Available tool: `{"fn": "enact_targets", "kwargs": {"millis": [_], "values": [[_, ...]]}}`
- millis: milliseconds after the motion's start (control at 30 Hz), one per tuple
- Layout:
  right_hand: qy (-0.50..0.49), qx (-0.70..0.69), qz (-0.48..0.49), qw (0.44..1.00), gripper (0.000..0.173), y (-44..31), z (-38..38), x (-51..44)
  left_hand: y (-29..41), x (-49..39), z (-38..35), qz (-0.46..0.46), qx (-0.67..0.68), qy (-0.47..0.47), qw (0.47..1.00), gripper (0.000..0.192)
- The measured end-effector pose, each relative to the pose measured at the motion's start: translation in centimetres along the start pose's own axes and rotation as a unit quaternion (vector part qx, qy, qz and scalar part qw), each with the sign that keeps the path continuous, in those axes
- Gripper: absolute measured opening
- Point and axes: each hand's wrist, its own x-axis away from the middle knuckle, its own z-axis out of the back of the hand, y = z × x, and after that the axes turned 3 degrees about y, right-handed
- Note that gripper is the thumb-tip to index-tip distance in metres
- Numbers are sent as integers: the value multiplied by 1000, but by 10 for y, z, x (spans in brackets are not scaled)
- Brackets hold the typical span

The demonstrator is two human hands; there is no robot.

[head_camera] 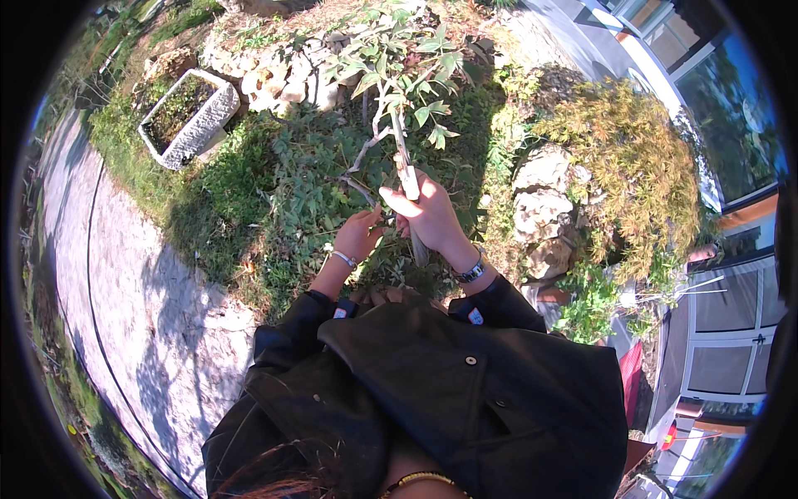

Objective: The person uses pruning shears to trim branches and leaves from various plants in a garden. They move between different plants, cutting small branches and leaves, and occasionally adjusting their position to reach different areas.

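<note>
My right hand (430, 215) is closed around a pale, stick-like piece (408, 181), its thumb laid along the near side. A narrow grey end (419, 251) shows below the fist; what it belongs to is unclear. My left hand (358, 237) is just to the left, fingertips at the lower part of a bare, crooked woody branch (358, 159). Whether those fingers grip the branch or only touch it cannot be told. Beyond both hands rises a leafy shrub top (399, 68) with lobed green leaves, partly lined up with the held piece.
Low green plants (305, 168) surround the hands. A rough stone trough (209, 121) stands at the upper left, near a pile of rocks (293, 78). To the right are boulders (542, 206) and a yellowish feathery shrub (629, 174). A paved path (168, 337) runs along the left.
</note>
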Motion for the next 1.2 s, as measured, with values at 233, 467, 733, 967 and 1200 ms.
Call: {"fn": "enact_targets", "kwargs": {"millis": [233, 467, 733, 967, 1200], "values": [[-104, -179, -128, 970, 27, -6, 13, -4, 2, 6, 1, 6, -9, 16, 1000, 55], [-105, -153, -158, 970, 22, -17, 29, -13, 2, 11, -4, 26, -5, 19, 999, 61], [-80, -155, -120, 977, 34, -14, 41, -25, 4, 16, -7, 63, -13, 12, 998, 63], [-161, -45, -108, 980, 25, -14, 43, -11, 0, 16, -9, 50, -30, 25, 998, 64], [-148, 11, -85, 985, 31, -17, 34, -7, 3, 19, -9, 56, -26, 31, 998, 64]]}}
